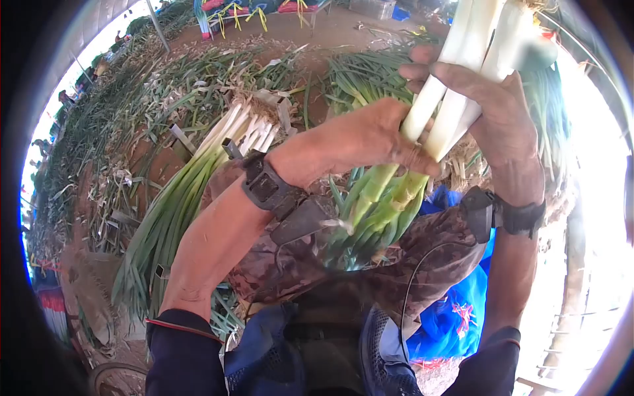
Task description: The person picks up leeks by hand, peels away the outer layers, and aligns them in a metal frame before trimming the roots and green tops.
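Several thick green onions (432,109) are held up at the upper right, white stalks upward and green leaves (380,204) hanging down between the knees. My left hand (389,135) is wrapped round them low on the white part, where it turns green. Higher up, my right hand (485,102) grips the white stalks, its thumb and fingers around them. Root ends show at the top edge of the view. Left of my left forearm lies a large bundle of green onions (198,165), roots toward the top.
Loose leaves and trimmings (99,132) cover the ground at the left. More green onions (370,72) lie behind my hands and others (548,119) at the right. Blue plastic (449,320) is beside the right leg. Tied bundles (254,10) rest at the top.
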Action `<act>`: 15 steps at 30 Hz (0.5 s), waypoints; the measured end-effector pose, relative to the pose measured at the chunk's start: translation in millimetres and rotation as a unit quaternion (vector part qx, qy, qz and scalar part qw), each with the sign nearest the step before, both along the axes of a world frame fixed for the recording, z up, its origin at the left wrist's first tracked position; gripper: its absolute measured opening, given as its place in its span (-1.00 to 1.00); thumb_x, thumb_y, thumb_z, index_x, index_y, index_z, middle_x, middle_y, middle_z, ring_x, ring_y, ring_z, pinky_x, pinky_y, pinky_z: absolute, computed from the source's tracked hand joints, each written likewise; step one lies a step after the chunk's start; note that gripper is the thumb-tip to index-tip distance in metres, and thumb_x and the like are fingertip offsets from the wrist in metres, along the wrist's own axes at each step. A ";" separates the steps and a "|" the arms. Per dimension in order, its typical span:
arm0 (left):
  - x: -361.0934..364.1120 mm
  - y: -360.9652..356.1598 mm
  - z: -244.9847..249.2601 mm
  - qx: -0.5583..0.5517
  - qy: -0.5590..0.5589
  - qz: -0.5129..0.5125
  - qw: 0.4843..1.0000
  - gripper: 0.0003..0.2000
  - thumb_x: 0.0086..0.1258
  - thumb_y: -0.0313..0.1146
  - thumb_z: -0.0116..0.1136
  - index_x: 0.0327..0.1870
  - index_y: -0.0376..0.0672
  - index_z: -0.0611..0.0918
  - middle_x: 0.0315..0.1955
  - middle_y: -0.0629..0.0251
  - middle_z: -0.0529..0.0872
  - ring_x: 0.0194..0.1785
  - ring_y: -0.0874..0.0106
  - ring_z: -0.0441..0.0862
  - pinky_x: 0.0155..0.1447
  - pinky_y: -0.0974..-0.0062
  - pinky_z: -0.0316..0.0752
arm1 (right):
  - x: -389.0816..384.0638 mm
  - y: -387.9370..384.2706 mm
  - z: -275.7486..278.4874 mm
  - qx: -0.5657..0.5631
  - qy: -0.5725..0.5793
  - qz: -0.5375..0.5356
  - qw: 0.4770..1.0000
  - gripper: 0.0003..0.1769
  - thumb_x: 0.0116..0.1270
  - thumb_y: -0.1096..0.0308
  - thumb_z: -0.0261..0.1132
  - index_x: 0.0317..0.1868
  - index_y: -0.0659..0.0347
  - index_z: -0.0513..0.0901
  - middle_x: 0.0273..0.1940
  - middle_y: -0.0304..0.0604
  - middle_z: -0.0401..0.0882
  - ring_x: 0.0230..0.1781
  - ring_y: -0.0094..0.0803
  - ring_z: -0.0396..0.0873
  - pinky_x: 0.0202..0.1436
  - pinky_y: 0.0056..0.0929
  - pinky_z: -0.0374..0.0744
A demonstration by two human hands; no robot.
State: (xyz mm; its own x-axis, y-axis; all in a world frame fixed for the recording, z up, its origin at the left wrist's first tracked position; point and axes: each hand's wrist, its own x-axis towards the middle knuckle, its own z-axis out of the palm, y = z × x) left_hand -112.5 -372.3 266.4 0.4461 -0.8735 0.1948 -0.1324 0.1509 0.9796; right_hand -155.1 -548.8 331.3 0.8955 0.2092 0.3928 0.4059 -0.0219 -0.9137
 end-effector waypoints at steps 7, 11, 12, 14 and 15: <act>-5.1 29.4 -89.3 0.190 -0.353 0.071 0.913 -0.56 0.16 -0.08 0.45 -0.11 -0.25 0.67 -0.39 0.22 0.72 -0.26 0.31 0.69 -0.11 0.29 0.55 | -10.4 -9.1 22.9 -0.057 -0.030 -0.055 0.996 -0.17 0.14 0.32 0.30 0.42 0.38 0.23 0.20 0.19 0.54 0.12 0.05 0.63 0.18 -0.09 0.65; -23.7 40.3 -102.2 0.358 -0.441 0.227 0.791 -0.64 0.18 -0.10 0.43 -0.43 -0.25 0.63 -0.60 0.17 0.64 -0.46 0.22 0.64 -0.31 0.23 0.50 | -9.7 -25.3 26.6 -0.048 -0.037 -0.102 0.993 -0.15 0.14 0.29 0.29 0.45 0.33 0.22 0.25 0.18 0.49 0.16 0.03 0.59 0.20 -0.09 0.63; -27.7 39.4 -100.0 0.356 -0.441 0.227 0.792 -0.64 0.18 -0.10 0.43 -0.43 -0.25 0.63 -0.60 0.17 0.64 -0.46 0.22 0.64 -0.31 0.23 0.50 | -6.8 -32.2 27.0 -0.052 -0.044 -0.106 0.992 -0.16 0.16 0.31 0.28 0.46 0.32 0.21 0.26 0.18 0.47 0.19 0.03 0.58 0.22 -0.10 0.61; -39.3 35.1 -88.8 0.409 -0.297 0.166 0.847 -0.60 0.23 -0.10 0.39 -0.57 -0.26 0.54 -0.67 0.10 0.58 -0.56 0.10 0.57 -0.40 0.21 0.46 | -3.7 -37.4 25.9 -0.039 -0.046 -0.104 0.993 -0.17 0.17 0.32 0.27 0.46 0.34 0.20 0.25 0.17 0.48 0.19 0.03 0.58 0.24 -0.11 0.60; -42.7 29.8 -98.6 0.408 -0.296 0.166 0.848 -0.60 0.23 -0.10 0.39 -0.57 -0.26 0.54 -0.67 0.10 0.58 -0.56 0.10 0.57 -0.40 0.21 0.46 | -2.3 -37.4 26.2 -0.027 -0.050 -0.098 0.994 -0.18 0.19 0.34 0.26 0.46 0.35 0.20 0.24 0.17 0.49 0.19 0.03 0.58 0.25 -0.11 0.59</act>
